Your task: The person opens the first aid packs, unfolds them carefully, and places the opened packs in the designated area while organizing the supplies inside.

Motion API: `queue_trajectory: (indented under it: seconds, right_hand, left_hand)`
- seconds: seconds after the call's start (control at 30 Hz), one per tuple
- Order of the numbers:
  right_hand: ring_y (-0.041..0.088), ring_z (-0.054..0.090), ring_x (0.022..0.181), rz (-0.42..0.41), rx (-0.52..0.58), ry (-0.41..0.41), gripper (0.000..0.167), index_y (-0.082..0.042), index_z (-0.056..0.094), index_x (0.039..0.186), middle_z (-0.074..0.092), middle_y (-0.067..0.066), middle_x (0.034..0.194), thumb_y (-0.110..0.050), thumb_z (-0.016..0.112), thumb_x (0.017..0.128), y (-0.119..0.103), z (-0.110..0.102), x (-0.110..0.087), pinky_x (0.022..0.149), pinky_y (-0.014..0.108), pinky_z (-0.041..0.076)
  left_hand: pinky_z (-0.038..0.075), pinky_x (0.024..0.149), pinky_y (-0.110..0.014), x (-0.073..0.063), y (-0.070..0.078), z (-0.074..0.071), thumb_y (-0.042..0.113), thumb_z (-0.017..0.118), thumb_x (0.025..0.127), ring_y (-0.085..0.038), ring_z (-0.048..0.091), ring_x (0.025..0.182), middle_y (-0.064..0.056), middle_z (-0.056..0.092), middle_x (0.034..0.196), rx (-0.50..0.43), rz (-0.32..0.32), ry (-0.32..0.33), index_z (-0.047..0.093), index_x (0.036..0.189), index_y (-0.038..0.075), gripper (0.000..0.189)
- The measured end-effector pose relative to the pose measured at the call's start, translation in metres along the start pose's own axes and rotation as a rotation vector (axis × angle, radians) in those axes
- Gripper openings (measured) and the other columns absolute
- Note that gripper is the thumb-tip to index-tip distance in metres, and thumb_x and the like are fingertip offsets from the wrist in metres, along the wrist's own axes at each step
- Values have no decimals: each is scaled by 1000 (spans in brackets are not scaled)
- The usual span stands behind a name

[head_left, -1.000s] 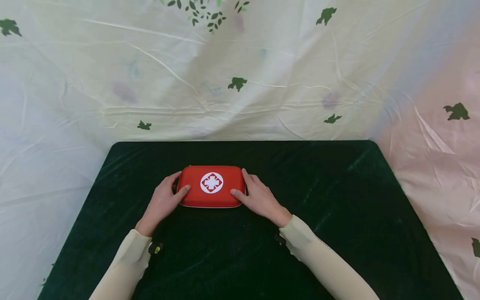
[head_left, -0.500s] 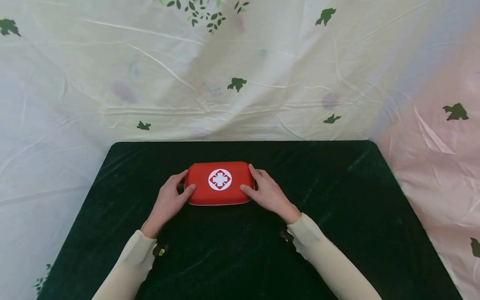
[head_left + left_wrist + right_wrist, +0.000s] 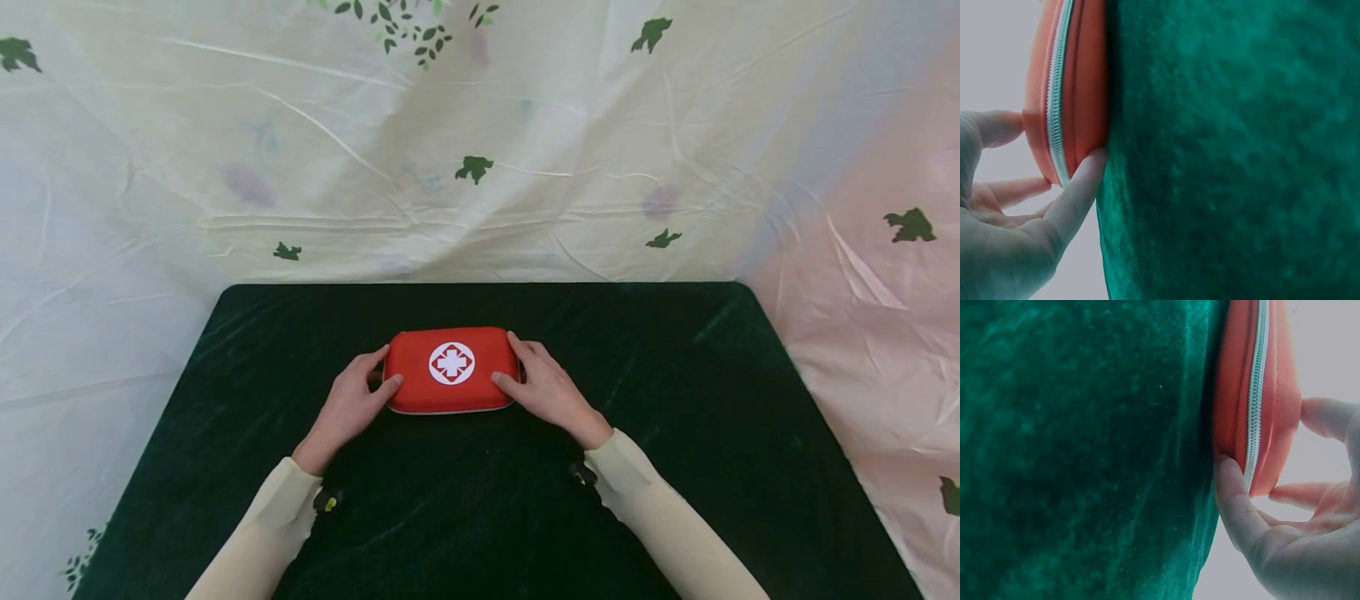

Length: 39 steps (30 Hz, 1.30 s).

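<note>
A red first-aid case [image 3: 412, 388] with a white cross in a round emblem lies flat near the middle of the dark green table. My left hand [image 3: 349, 403] holds its left end, thumb on the top face. At the right end my right hand [image 3: 553, 390] grips it the same way. Both wrist views show the zipper [image 3: 1055, 94] closed along the case's side, with fingers and thumb spread around the end. The underside of the case is hidden, against or very close to the cloth.
Green velvet-like cloth [image 3: 480, 517] covers the table, whose back edge lies shortly beyond the case. Pale fabric [image 3: 555, 183] with green leaf shapes hangs behind and on both sides. Dark wrist devices [image 3: 327, 501] sit under the cream sleeves [image 3: 652, 500].
Both hands have moved the case to the right across the table. It tilted slightly and came a bit farther back midway, then settled a little nearer. Both grips stay the same.
</note>
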State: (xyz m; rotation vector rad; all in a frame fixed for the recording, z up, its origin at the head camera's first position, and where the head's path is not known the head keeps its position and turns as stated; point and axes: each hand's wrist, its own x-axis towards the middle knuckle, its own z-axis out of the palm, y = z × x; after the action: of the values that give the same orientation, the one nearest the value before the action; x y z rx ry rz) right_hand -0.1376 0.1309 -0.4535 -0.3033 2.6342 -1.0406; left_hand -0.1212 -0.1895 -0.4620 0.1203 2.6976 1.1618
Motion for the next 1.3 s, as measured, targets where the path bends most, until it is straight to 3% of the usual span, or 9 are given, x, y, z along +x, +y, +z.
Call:
queue_trajectory:
  seconds: [0.23, 0.47, 0.7, 0.97, 1.3]
  right_hand:
    - [35, 48, 129, 7, -14, -15, 89, -14, 22, 166, 34, 18, 160, -47, 67, 97, 1, 2, -1, 104, 54, 48]
    - [40, 31, 149, -38, -200, 22, 92, -15, 24, 166, 17, 13, 172, -55, 66, 95, -4, 7, 3, 114, 63, 35]
    - [38, 14, 157, -194, -389, 5, 93, -16, 28, 165, 15, 6, 173, -63, 64, 94, -11, 10, 10, 119, 64, 26]
    - [32, 9, 159, -237, -418, -71, 91, -20, 24, 166, 15, 1, 173, -64, 61, 95, -12, 12, 17, 122, 62, 21]
    - [31, 9, 159, -218, -404, -94, 90, -20, 24, 166, 14, 1, 173, -63, 61, 96, -13, 12, 17, 121, 60, 26]
  left_hand:
    - [52, 100, -55, 1, -5, -3, 36, 65, 102, -38, 57, 125, -21, 47, 151, 6, 30, -18, 39, 158, 5, 69]
    - [47, 106, -58, 15, -11, -14, 43, 57, 106, -38, 50, 135, -18, 44, 156, -52, 97, 16, 43, 156, 8, 63]
    - [32, 118, -60, 40, -17, -25, 39, 44, 112, -34, 37, 148, -12, 40, 163, -245, 133, -113, 36, 161, 12, 56]
    - [28, 120, -60, 63, -21, -27, 47, 34, 112, -33, 35, 149, -13, 41, 162, -384, 145, -229, 36, 161, 10, 61]
    - [33, 117, -58, 78, -22, -27, 61, 24, 109, -35, 42, 141, -15, 47, 156, -289, 103, -294, 42, 158, 11, 73]
